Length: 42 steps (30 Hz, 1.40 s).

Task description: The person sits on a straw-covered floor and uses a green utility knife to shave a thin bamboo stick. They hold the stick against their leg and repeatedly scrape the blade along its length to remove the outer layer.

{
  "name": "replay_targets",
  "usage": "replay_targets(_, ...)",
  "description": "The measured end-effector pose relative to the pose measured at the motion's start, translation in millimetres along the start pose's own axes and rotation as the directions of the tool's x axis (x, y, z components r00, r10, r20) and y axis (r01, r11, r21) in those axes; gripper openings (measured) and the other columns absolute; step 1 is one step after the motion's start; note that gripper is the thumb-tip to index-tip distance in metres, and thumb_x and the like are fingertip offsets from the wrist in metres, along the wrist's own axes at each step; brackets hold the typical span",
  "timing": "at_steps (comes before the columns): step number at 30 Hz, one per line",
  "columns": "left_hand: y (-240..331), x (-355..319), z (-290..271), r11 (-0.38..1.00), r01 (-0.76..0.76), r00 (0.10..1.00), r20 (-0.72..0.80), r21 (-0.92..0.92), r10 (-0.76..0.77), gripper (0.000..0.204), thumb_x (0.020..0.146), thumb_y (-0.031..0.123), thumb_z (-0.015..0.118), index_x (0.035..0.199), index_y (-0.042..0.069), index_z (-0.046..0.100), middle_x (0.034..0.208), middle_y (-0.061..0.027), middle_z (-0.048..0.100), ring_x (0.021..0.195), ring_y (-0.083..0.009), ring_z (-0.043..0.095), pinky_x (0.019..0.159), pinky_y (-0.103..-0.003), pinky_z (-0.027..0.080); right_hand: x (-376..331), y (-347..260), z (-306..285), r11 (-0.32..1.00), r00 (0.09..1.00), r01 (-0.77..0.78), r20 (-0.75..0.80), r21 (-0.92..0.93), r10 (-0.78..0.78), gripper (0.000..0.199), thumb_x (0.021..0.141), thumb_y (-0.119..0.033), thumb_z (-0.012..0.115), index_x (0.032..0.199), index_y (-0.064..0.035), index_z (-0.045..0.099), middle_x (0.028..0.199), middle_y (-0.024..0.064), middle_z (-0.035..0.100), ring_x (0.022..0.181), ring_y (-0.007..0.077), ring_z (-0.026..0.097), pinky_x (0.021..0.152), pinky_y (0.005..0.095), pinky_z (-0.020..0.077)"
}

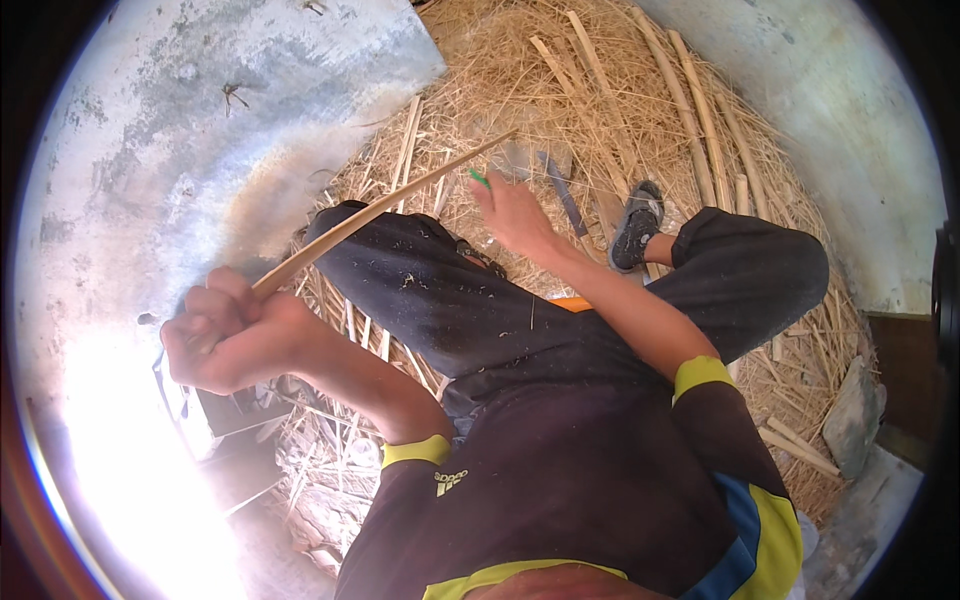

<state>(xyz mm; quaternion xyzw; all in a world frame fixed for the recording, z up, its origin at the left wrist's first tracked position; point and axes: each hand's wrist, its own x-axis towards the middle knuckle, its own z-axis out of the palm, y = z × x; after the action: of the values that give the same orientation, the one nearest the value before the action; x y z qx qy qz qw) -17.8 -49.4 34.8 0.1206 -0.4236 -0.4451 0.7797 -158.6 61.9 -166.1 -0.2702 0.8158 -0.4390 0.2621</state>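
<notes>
My left hand (225, 330) is closed around the near end of a long, flat bamboo strip (385, 205). The strip slants up and to the right over my bent left leg, its far tip above the straw. Beyond my knees my right hand (515, 215) is closed, and a small green piece (480, 178) sticks out by its fingertips; most of it is hidden, so its kind cannot be made out. The hand is close to the strip's far part, apparently just below it. A dark flat blade (563, 195) lies on the ground right of that hand.
Fine shavings (480, 60) cover the ground around my crossed legs. Several long bamboo pieces (700, 120) lie at the far right. Pale walls (200, 120) rise on both sides. A grey stone (853, 415) stands at the right, and glare washes out the lower left.
</notes>
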Motion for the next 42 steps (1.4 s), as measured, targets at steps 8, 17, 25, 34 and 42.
replay_targets(8,4.2,-6.7,3.1,0.999,-0.036,0.999,0.002,0.026,0.036,0.032,0.077,0.017,0.04,0.054,0.019,0.017,0.045,0.003,0.015,0.039,-0.0072,0.013,0.038,-0.024,0.01,-37.8,-36.0,8.4,0.95,0.949,0.305,-0.059,-0.073,-0.309,0.042,0.1,-0.035,0.037,0.1,0.0035,0.053,0.056,0.0223,0.055,0.056,0.0399,0.058,0.053,0.0479,0.0442)
replay_targets(17,2.1,-5.0,3.2,0.997,-0.056,0.998,-0.032,0.049,0.057,0.032,0.078,0.016,0.04,0.054,0.018,0.018,0.045,0.0032,0.017,0.04,-0.0071,0.012,0.038,-0.024,0.01,-2.5,5.3,17.9,0.976,0.981,0.18,-0.047,-0.122,-0.187,0.042,0.1,-0.034,0.038,0.099,0.0046,0.055,0.066,0.0291,0.059,0.067,0.0461,0.06,0.061,0.0516,0.0469)
replay_targets(25,-0.9,-4.6,8.0,0.999,-0.036,0.999,0.002,0.019,0.036,0.033,0.076,0.014,0.041,0.056,0.02,0.015,0.045,0.0032,0.014,0.04,-0.007,0.012,0.039,-0.023,0.01,86.8,216.7,10.0,0.802,0.992,-0.121,-0.096,-0.585,0.08,0.024,0.086,-0.018,0.053,0.086,-0.0005,0.069,0.081,0.0212,0.067,0.077,0.0358,0.067,0.068,0.0449,0.0528)
replay_targets(34,-3.5,-2.9,4.2,0.978,-0.103,0.993,-0.037,0.182,0.112,0.03,0.084,0.026,0.047,0.062,0.017,0.029,0.05,0.0028,0.017,0.043,-0.0098,0.014,0.042,-0.025,0.013,78.7,169.5,-15.5,0.862,0.975,-0.022,-0.201,-0.506,-0.093,0.044,0.099,-0.037,0.035,0.112,-0.0021,0.058,0.084,0.0237,0.065,0.084,0.0391,0.064,0.072,0.0514,0.0478)
replay_targets(42,-6.4,3.2,2.1,0.979,-0.096,0.993,-0.055,0.179,0.108,0.03,0.086,0.027,0.05,0.066,0.016,0.031,0.052,0.0016,0.022,0.045,-0.011,0.019,0.043,-0.024,0.015,-12.8,-54.0,-3.9,0.91,0.916,0.396,0.013,0.119,-0.4,0.047,0.1,-0.04,0.036,0.11,0.0024,0.054,0.053,0.0197,0.054,0.046,0.0339,0.057,0.05,0.0462,0.0446)
